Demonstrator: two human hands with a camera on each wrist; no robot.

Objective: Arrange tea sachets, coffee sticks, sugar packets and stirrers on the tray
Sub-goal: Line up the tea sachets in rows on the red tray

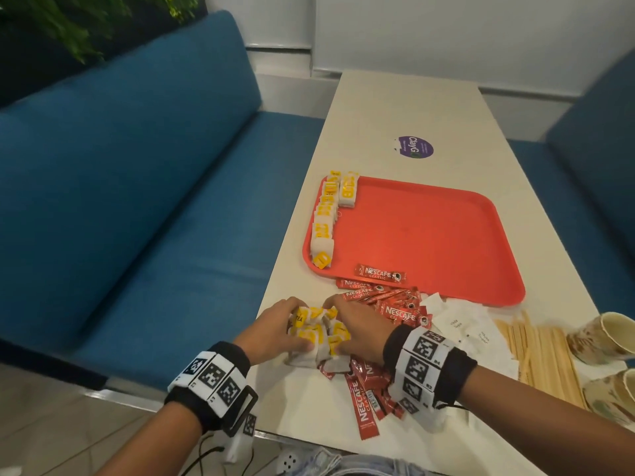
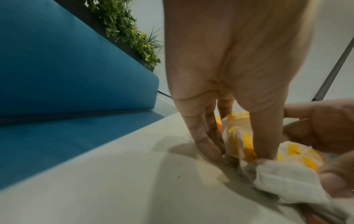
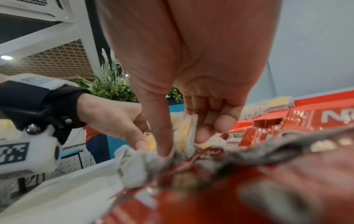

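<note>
Both hands close in on one loose heap of tea sachets (image 1: 318, 333) at the table's near edge: the left hand (image 1: 275, 329) cups it from the left, fingers curled round the packets; the right hand (image 1: 360, 329) presses in opposite, fingers bent onto the paper. Squeezed unevenly, sachets could spill out or tangle by their strings; some may slide off the table (image 1: 409, 108). Coffee sticks (image 1: 388, 304) lie touching the heap and could get swept along; sugar packets (image 1: 470, 324) and stirrers (image 1: 543, 355) wait rightward; the tray (image 1: 429, 231) ahead holds sachet rows along its left rim and one stick.
</note>
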